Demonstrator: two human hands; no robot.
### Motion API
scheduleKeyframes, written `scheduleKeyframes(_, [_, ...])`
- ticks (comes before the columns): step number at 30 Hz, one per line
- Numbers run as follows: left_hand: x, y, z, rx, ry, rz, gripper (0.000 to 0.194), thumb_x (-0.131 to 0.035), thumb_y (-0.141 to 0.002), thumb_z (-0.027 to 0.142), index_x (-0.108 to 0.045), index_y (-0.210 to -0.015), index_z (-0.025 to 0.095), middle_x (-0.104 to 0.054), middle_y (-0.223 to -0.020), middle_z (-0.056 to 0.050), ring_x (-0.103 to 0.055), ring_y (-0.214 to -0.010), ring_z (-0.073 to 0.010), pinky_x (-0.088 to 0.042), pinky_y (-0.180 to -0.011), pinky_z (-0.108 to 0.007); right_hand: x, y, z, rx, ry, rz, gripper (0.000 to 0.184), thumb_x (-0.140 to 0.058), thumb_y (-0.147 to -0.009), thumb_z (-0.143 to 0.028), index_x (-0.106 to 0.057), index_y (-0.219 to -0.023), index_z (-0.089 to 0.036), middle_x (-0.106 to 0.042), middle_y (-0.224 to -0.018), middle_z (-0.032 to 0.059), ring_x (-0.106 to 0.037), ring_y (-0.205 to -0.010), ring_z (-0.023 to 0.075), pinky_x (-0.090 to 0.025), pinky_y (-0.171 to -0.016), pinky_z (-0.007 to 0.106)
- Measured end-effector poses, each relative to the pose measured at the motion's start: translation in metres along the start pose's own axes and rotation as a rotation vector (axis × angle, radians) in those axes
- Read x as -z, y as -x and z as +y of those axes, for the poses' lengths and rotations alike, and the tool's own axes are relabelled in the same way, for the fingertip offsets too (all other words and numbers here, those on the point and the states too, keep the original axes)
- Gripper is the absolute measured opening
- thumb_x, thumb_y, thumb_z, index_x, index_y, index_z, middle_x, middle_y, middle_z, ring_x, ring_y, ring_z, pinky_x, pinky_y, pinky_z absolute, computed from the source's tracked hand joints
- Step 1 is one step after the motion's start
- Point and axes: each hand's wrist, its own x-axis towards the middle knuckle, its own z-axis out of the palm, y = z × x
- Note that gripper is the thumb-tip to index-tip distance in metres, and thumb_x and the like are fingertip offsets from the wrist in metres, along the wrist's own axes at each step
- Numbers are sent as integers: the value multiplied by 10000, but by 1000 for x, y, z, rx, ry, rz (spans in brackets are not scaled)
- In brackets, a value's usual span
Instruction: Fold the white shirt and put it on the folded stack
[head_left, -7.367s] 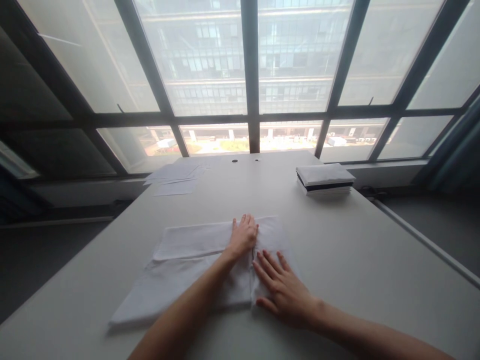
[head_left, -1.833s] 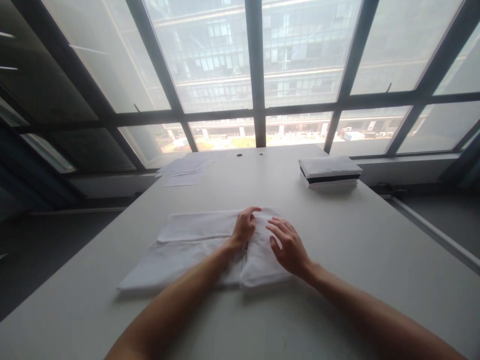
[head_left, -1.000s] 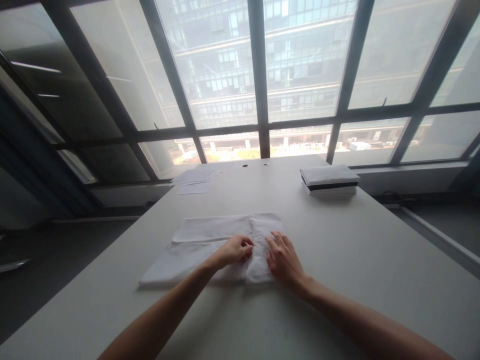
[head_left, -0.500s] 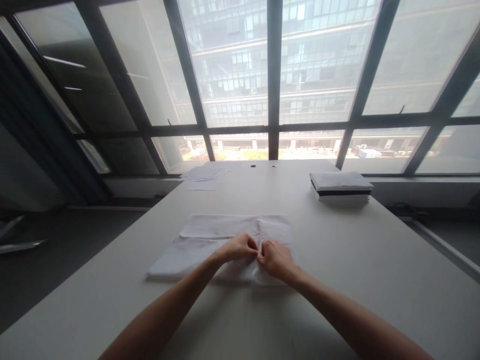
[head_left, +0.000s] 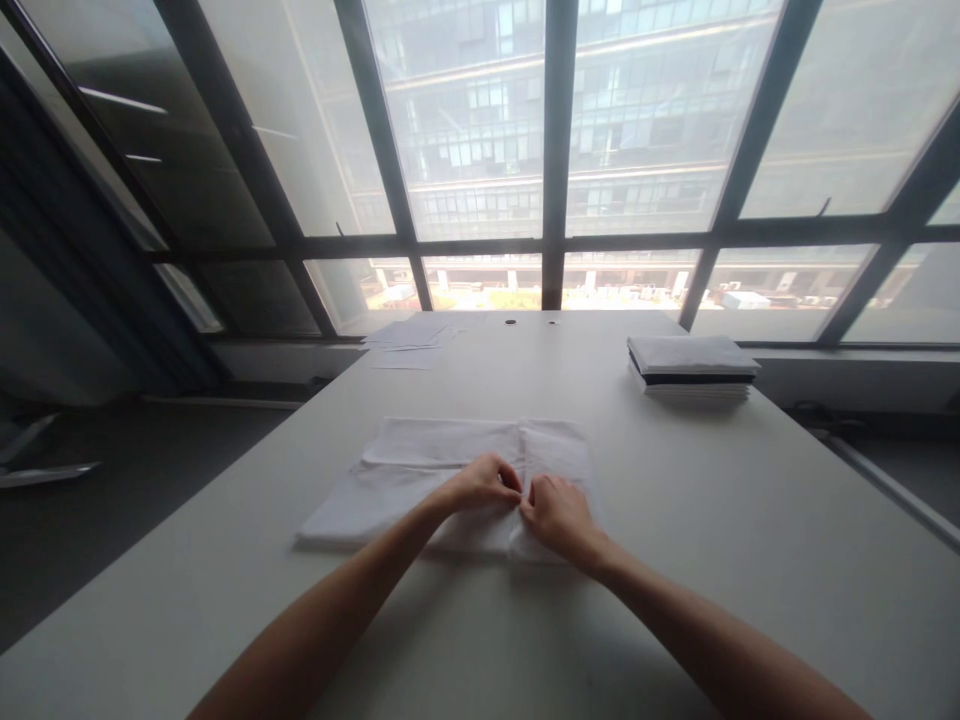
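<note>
A folded white cloth lies flat on the white table, with its right end folded over into a narrower panel. Both of my hands meet at the edge of that panel. My left hand is closed in a pinch on the cloth, thumb and forefinger at the fold. Right beside it, my right hand rests on the panel with its fingers curled, also pinching the fabric at the fold edge. The fingertips of the two hands nearly touch and hide a bit of the fold.
A stack of folded white cloths with a dark layer in it stands at the right back of the table. Several white paper sheets lie at the left back. Large windows rise behind the far edge, and a dark curtain hangs at left.
The camera view has shifted slightly, so the scene sits a little higher. Both hands remain pinched at the same fold, with hardly any movement over the cloth.
</note>
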Motion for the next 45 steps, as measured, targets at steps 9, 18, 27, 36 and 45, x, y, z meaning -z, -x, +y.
scheduleKeyframes(9, [-10, -5, 0, -11, -31, 172, 206, -670, -699, 232, -810, -783, 107, -723, -671, -31, -621, -635, -163, -414, -565, -212, -2, 2, -7, -59, -102, 115, 197, -544, -890, -272, -729, -865, -210, -762, -863, 94, -701, -829, 240, -410, -686, 295])
scheduleKeyframes(18, [-17, 1, 12, -170, -275, 514, 331, -484, -919, 168, -758, -1104, 174, -746, -1103, -87, -688, -1015, -218, -512, -940, -314, 13, -21, 21, -46, -226, 250, 351, -395, -986, -265, -732, -1041, -185, -751, -1030, 103, -677, -914, 211, -463, -807, 295])
scheduleKeyframes(27, [-54, 23, 21, -194, -714, -21, 688, -248, -1060, 538, -134, -1628, 167, -80, -1678, -119, -54, -1554, -298, -82, -1234, -564, -17, -43, 62, 93, -11, 136, 537, -307, -1012, -267, -450, -1500, -92, -364, -1608, 143, -256, -1511, 267, -165, -1228, 458])
scheduleKeyframes(36, [-58, 21, 8, -187, -758, 2, 732, -123, -1055, 575, -66, -1628, 123, -7, -1677, -120, 31, -1556, -252, -31, -1247, -512, 11, -75, 101, 191, 77, -101, 704, -255, -1021, -574, -279, -1591, -162, -189, -1668, 118, -109, -1552, 259, -10, -1219, 581])
scheduleKeyframes(45, [-60, 21, 7, -199, -728, 27, 698, -173, -1057, 566, -94, -1633, 179, -59, -1682, -98, -23, -1559, -241, -49, -1249, -497, 15, -68, 91, 48, 82, 132, 642, -178, -1052, -447, -302, -1575, -95, -225, -1654, 149, -128, -1549, 247, -77, -1228, 542])
